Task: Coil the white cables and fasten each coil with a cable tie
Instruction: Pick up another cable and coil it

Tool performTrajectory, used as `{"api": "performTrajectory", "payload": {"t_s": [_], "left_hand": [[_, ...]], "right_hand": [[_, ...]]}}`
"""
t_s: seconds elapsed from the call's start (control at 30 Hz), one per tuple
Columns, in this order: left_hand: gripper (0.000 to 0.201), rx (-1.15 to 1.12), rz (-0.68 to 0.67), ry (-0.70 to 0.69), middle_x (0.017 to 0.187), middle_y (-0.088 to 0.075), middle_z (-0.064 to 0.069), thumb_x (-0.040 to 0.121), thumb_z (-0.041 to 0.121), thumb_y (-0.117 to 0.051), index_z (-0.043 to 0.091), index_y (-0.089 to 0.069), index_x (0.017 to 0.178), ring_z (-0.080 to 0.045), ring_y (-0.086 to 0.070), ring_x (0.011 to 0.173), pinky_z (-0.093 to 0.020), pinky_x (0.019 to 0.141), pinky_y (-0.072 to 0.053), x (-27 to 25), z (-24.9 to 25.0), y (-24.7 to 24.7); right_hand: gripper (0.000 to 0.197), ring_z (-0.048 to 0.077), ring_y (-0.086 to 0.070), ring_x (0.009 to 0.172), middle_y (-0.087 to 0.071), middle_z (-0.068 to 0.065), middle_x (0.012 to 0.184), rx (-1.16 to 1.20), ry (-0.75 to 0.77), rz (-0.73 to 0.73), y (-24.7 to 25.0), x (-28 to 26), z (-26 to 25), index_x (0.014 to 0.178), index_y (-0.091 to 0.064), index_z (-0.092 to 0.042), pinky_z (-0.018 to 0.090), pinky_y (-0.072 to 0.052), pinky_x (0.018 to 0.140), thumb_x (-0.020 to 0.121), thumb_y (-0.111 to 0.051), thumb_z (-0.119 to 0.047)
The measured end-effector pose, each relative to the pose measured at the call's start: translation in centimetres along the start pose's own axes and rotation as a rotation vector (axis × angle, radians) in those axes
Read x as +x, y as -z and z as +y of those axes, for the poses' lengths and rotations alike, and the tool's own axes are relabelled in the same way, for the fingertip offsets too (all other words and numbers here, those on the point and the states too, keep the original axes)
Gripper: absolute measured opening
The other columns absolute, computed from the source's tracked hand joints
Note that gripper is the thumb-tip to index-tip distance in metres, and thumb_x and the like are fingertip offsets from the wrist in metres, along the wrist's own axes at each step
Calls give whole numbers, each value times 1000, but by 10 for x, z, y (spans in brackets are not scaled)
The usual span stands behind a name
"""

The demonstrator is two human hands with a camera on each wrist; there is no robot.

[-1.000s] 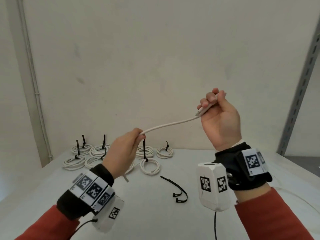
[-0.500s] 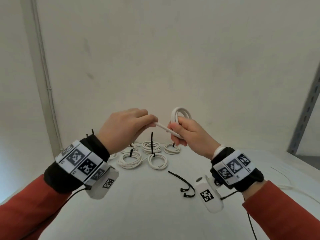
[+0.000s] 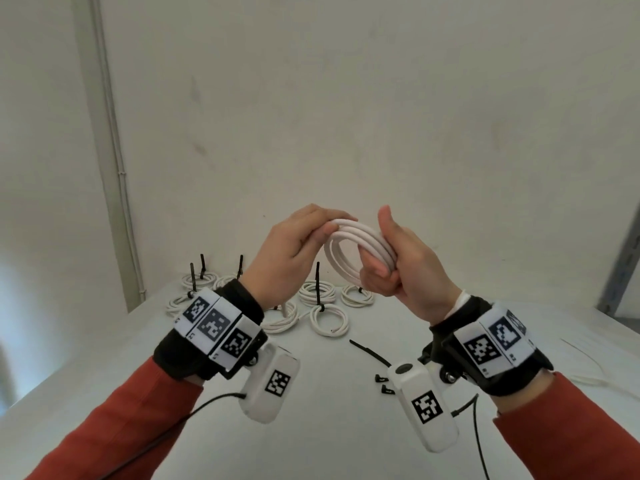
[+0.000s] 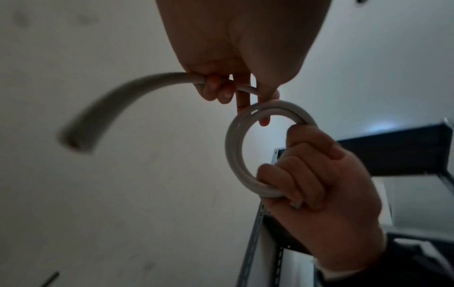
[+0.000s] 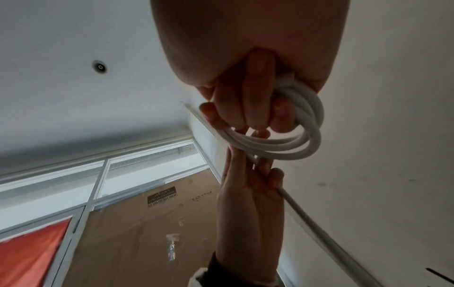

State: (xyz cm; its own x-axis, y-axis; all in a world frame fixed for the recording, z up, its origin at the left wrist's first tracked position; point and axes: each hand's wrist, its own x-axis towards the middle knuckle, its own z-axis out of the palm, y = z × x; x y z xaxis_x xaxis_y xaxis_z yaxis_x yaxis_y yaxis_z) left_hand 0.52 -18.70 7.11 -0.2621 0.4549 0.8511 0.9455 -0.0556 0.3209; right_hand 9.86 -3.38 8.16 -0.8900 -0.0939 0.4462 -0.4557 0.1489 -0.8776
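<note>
1. The white cable (image 3: 360, 252) is up in the air over the middle of the table (image 3: 104, 358), wound into a small coil of a few loops. The right hand (image 3: 408, 268) has its fingers curled through the ring, clamping the loops. The left hand (image 3: 294, 251) pinches the loose tail just left of the coil.
2. What could go wrong, I reckon: the cable looks springy, so if the right hand slackens, the loops pop open. The free end (image 4: 76, 143) hangs unwound past the left hand and could flick out.
3. Reaching for the black cable ties (image 3: 372, 356) on the near-right table means letting go with one hand, which is the risky bit.
4. Finished coils (image 3: 327, 318) sit at the far side, each already tied.
5. Containers: none that I can see; everything lies straight on the table.
</note>
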Motion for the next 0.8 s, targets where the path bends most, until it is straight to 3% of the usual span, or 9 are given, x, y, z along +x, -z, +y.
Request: {"api": "performTrajectory", "payload": {"t_s": [0.1,0.27,0.37,0.43,0.53,0.6,0.67,0.73,0.8], "left_hand": [[25,-154,64,131,93,-62,17,100,24,-36,29,-61,102,-11,-55,93,-28,86,-40,-4,4,-9],[32,-481,124,255,75,-50,2,99,28,-31,13,-59,90,-13,-47,79,-27,78,-35,-4,14,-21],[32,-548,120,338,65,-47,7,100,33,-36,17,-60,86,-19,-47,73,-27,72,-41,-1,16,-23],[30,-565,80,374,57,-42,12,100,28,-39,13,-58,84,-13,-43,60,-26,69,-48,1,16,-23],[29,-547,74,425,50,-40,14,101,23,-38,10,-51,78,-6,-36,49,-28,64,-46,3,14,-22],[29,-579,172,463,49,-41,15,102,23,-37,10,-47,77,-5,-35,48,-29,61,-43,3,9,-20],[30,-643,314,488,49,-38,14,102,24,-36,11,-45,77,-5,-34,46,-28,59,-42,5,1,-16],[31,-730,451,508,50,-36,14,103,26,-34,12,-44,76,-4,-33,45,-27,59,-41,9,-8,-10],[33,-831,563,523,49,-34,13,104,27,-31,13,-43,76,-4,-32,44,-24,58,-41,13,-13,-8]], "right_hand": [[69,11,-18,35,-23,-6,35,55,13,89,-5,2,-1,41,-40,-17,42,-7,50,96,-24,-54],[71,12,-19,32,-24,-6,35,92,54,380,-17,10,-5,36,-38,-21,28,-13,45,103,-28,-39],[65,13,-21,32,-28,-5,37,136,74,555,-22,15,-2,40,-37,-17,22,-18,41,103,-31,-34],[62,12,-22,33,-28,-5,37,110,72,602,-22,18,2,46,-38,-14,19,-20,38,104,-29,-34],[54,12,-30,39,-33,-5,41,-7,67,564,-18,20,12,60,-45,-11,19,-28,39,104,-27,-36],[45,13,-47,54,-50,-2,58,-81,82,496,-9,20,21,79,-53,-9,22,-41,54,103,-29,-39],[47,15,-55,73,-58,1,81,-5,65,415,2,14,29,98,-56,-11,30,-45,66,93,-43,-55],[64,20,-58,80,-57,3,93,142,55,317,9,5,39,104,-56,-12,33,-49,68,72,-64,-66],[68,26,-63,83,-57,7,102,181,50,229,7,-5,48,108,-55,-10,33,-53,70,63,-80,-54]]}}
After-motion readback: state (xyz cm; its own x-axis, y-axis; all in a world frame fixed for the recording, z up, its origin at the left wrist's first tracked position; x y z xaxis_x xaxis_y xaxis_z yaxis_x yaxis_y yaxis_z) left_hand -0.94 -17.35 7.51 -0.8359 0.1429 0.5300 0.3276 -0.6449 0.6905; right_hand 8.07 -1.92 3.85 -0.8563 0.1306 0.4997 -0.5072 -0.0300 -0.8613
